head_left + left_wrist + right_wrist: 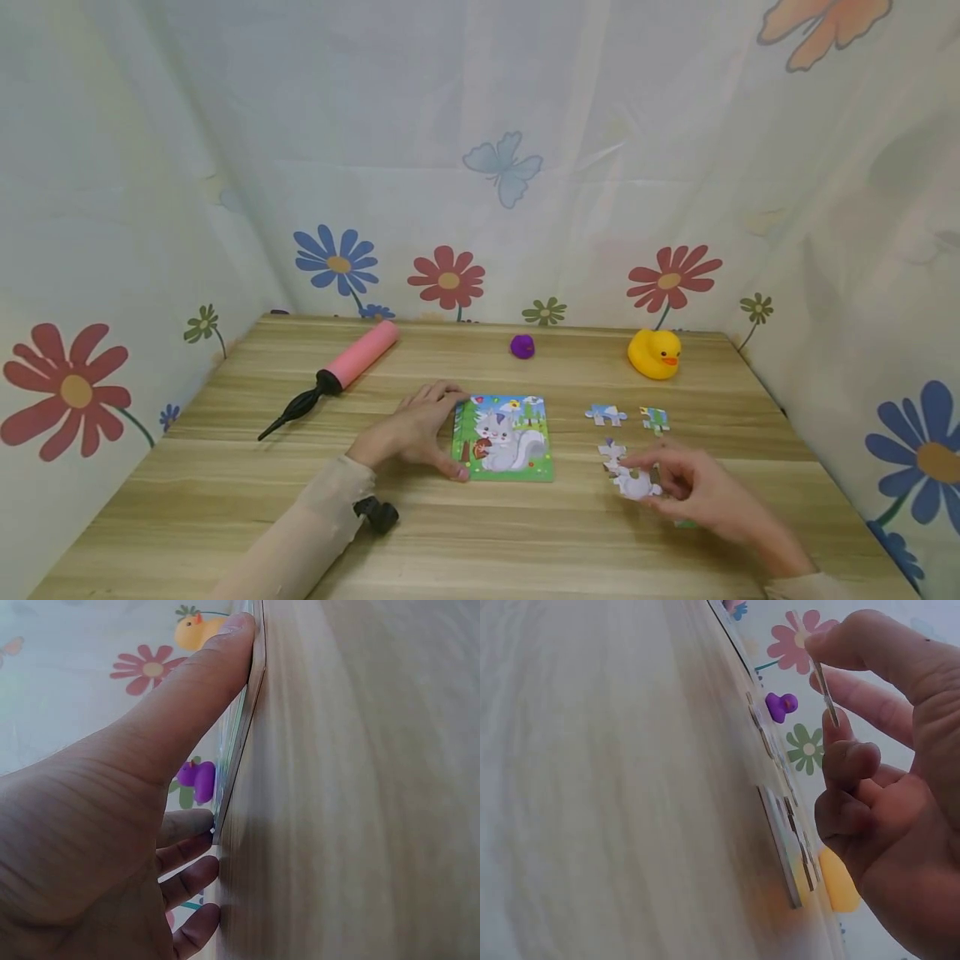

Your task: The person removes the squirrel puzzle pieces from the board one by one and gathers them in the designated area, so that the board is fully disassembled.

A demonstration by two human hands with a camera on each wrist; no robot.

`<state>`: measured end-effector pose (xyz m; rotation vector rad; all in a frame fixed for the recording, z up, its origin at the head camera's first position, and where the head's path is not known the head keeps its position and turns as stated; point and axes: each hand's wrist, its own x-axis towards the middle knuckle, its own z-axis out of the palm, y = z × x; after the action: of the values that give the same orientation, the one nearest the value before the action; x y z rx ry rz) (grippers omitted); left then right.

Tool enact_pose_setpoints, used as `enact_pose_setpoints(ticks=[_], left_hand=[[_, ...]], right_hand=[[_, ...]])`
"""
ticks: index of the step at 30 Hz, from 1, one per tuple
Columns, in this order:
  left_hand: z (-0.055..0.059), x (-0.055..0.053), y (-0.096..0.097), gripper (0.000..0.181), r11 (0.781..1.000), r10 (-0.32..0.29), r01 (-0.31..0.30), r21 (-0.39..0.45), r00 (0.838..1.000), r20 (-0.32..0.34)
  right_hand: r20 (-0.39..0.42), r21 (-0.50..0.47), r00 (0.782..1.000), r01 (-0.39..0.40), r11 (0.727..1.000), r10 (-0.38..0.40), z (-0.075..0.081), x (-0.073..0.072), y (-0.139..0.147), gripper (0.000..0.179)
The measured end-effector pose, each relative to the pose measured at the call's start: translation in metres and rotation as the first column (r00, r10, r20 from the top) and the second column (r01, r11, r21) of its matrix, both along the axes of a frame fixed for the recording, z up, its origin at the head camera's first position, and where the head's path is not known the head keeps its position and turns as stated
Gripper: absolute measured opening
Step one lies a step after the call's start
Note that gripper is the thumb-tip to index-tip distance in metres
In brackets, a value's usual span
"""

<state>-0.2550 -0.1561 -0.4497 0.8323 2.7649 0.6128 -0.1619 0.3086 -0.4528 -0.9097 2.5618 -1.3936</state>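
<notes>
A square picture board [510, 437] showing a grey squirrel lies flat on the table. My left hand [412, 433] holds it by its left side, thumb at the near corner and fingertips at the far one. In the left wrist view the board [238, 750] appears edge-on, the left hand [97, 817] beside it. My right hand [705, 492] pinches a whitish puzzle piece [634, 486] between thumb and fingers. That piece [825, 694] is seen edge-on and off the table in the right wrist view, in the right hand [885, 750]. Its far side is hidden.
Loose puzzle pieces [606, 414] lie to the board's right, one green [655, 418]. A yellow rubber duck [654, 353] and a small purple duck [522, 347] stand behind. A pink hand pump [363, 354] lies at the left. Flowered cloth [375, 167] surrounds the wooden table [465, 542].
</notes>
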Motion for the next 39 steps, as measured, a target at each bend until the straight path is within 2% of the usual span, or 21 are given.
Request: enact_pose_setpoints(ticks=[9,12,17,23,30,33,39], left_hand=[[-0.0001,-0.0007,0.0004,0.130,1.000,0.001,-0.001,-0.008,1.000,0.001],[-0.0005,-0.0007,0.0002,0.131,1.000,0.001,-0.001,-0.010,1.000,-0.004],[-0.0022,-0.0008,-0.0002,0.131,1.000,0.002,-0.002,-0.006,1.000,-0.003],[-0.0035,-0.0010,-0.0012,0.130,1.000,0.012,-0.012,0.000,1.000,0.002],[-0.0033,-0.0012,-0.0012,0.130,1.000,0.013,-0.013,0.003,1.000,0.003],[-0.0032,-0.0018,-0.0010,0.130,1.000,0.012,-0.012,0.004,1.000,0.002],[-0.0027,-0.0025,-0.0004,0.130,1.000,0.005,-0.005,0.001,1.000,0.002]], right_hand=[[0.002,0.084,1.000,0.023,0.996,-0.023,-0.0041,0.0010,-0.0004,0.040],[0.002,0.108,1.000,0.004,0.994,-0.004,-0.0047,0.0000,-0.0004,0.038],[-0.055,0.122,0.998,-0.037,0.992,0.044,-0.0081,-0.0006,-0.0003,0.038],[-0.054,0.137,0.997,-0.044,0.990,0.051,-0.0090,-0.0007,-0.0001,0.040],[-0.089,0.146,0.994,-0.047,0.988,0.061,-0.0098,-0.0022,-0.0006,0.043],[-0.075,0.154,0.996,-0.031,0.988,0.043,-0.0088,-0.0023,0.0000,0.043],[0.007,0.180,1.000,0.029,0.983,-0.030,-0.0042,-0.0003,0.0017,0.044]])
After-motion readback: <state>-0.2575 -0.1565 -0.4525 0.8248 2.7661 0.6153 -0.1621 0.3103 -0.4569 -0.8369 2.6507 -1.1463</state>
